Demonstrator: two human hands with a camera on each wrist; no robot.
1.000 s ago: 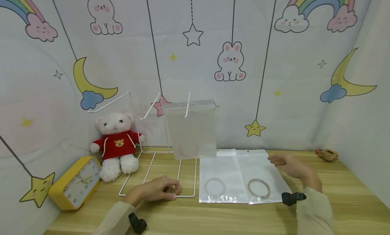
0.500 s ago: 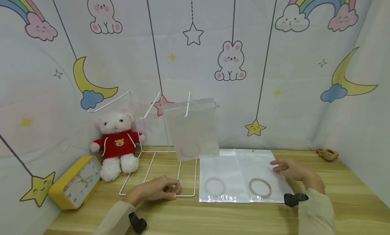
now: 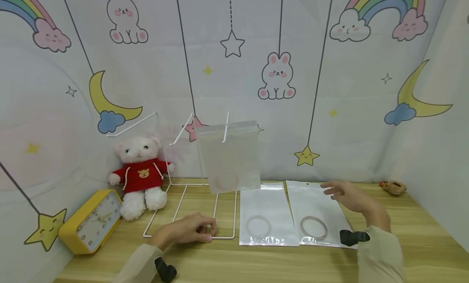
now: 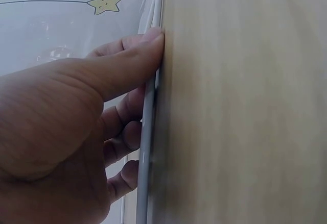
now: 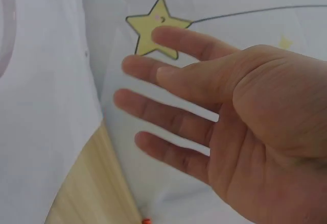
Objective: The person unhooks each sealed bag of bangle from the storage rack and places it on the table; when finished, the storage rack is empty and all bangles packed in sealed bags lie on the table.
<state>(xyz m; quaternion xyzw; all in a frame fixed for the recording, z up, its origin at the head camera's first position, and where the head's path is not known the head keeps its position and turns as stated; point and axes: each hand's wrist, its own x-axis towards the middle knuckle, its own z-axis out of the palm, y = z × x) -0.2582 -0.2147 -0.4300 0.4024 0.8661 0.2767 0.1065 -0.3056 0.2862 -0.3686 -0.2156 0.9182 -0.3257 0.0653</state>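
In the head view my left hand [image 3: 190,228] is at the front bar of a white wire rack [image 3: 235,213]. Its thumb and curled fingers pinch the rod [image 4: 146,132] in the left wrist view. From a rack hook hangs a translucent zip bag [image 3: 232,156] with a pale ring showing low in it. Two more zip bags lie flat to the right: a left bag [image 3: 261,201] and a right bag [image 3: 311,199], each showing a ring near the bottom. Over the right bag's far right edge is my right hand [image 3: 353,199], fingers extended and spread, holding nothing.
A teddy bear [image 3: 143,173] in a red top sits behind the rack's left side. A yellow clock [image 3: 91,222] stands at the left. By the back right edge lies a small brown object [image 3: 394,187]. Two other hooks [image 3: 181,129] of the rack stick out forward.
The right bag has shifted slightly right, and a narrow gap now shows between the flat bags. My right hand dipped, then rose off it. The hanging bag sways; my left hand stays put.
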